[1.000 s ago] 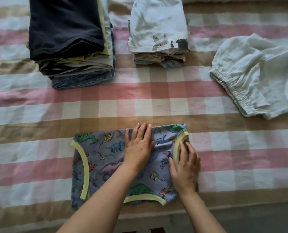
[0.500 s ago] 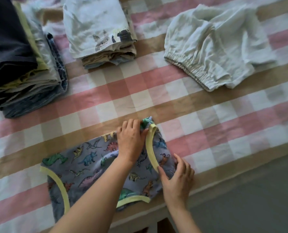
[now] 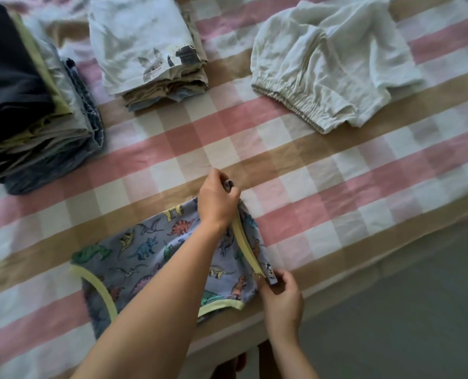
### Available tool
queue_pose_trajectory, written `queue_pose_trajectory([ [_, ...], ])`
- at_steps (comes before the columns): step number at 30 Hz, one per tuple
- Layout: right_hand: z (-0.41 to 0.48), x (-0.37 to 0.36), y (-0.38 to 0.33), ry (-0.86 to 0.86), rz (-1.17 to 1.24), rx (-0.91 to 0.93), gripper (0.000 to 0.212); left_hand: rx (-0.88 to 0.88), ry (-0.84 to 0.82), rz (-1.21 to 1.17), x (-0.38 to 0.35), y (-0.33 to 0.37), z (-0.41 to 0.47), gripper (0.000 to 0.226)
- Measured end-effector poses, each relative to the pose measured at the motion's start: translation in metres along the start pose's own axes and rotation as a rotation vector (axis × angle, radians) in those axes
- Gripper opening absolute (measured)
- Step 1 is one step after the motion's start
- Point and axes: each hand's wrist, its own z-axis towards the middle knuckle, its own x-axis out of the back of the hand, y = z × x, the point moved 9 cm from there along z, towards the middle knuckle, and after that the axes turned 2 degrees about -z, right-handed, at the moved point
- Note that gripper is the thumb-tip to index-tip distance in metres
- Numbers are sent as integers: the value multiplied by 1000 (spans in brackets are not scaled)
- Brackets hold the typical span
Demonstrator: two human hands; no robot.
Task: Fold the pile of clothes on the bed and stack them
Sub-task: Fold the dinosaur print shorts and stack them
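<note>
- Far left, beyond the dinosaur-print garment (image 3: 145,258), a tall stack of folded clothes (image 3: 33,105) sits on the checked bed (image 3: 336,203), dark piece on top, denim at the bottom.
- Next along, behind the dinosaur-print garment, there's a smaller folded stack (image 3: 151,53) with a white printed piece on top, well apart from both hands.
- Centre stage now: the dinosaur-print garment itself, lilac with yellow trim, lies flat on the near part of the bed, close to the bed's front edge.
- Left hand (image 3: 218,201) reaches across the garment, forearm over the fabric, fingers curled closed and pinching the garment's far right corner; a bit of cloth pokes out above the knuckles.
- Between the two hands runs the yellow-trimmed edge (image 3: 245,242) of the garment, raised off the bed and pulled in a line from one grip to the other.
- Right hand (image 3: 282,294) is at the garment's near right corner, thumb and fingers pressed together on the cloth right at the bed's front edge.
- Off to the right, far beyond the garment's right side, a crumpled white garment (image 3: 325,64) with a gathered elastic band lies unfolded on the bed, nowhere near either hand.
</note>
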Motion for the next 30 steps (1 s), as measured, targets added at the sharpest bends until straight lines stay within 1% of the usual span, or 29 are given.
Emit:
queue_pose_trajectory([
  [2,-11,2,-9,10,69,33,21,73,-62,-240,14,-7,-4,13],
  [4,-28,2,-24,13,90,123,18,121,-116,-460,33,-15,-12,16],
  [8,-81,-14,-67,-51,63,478,13,233,-154,-863,85,-50,-33,16],
  [9,-98,-24,-77,-90,50,563,7,261,-144,-943,101,-64,-39,16],
  [11,-129,-47,-87,-139,-3,703,12,310,-100,-1068,132,-95,-50,16],
  [12,-142,-60,-88,-161,-33,765,11,331,-66,-1115,147,-111,-56,18],
  [14,-166,-87,-91,-213,-79,876,11,376,15,-1185,173,-145,-67,27],
  [16,-188,-118,-91,-285,-155,998,12,419,85,-1214,193,-176,-76,35],
  [18,-201,-146,-87,-374,-251,1065,17,466,129,-1211,202,-199,-80,26],
  [20,-206,-171,-79,-441,-330,1084,19,528,186,-1221,205,-222,-81,18],
  [25,-207,-210,-66,-560,-493,1102,17,620,321,-1248,204,-258,-81,15],
  [27,-206,-218,-60,-635,-563,1079,14,618,398,-1160,208,-270,-86,15],
  [29,-204,-218,-58,-693,-611,1066,16,563,463,-980,218,-276,-91,18],
  [30,-200,-213,-61,-663,-599,1075,18,535,485,-895,222,-276,-96,20],
])
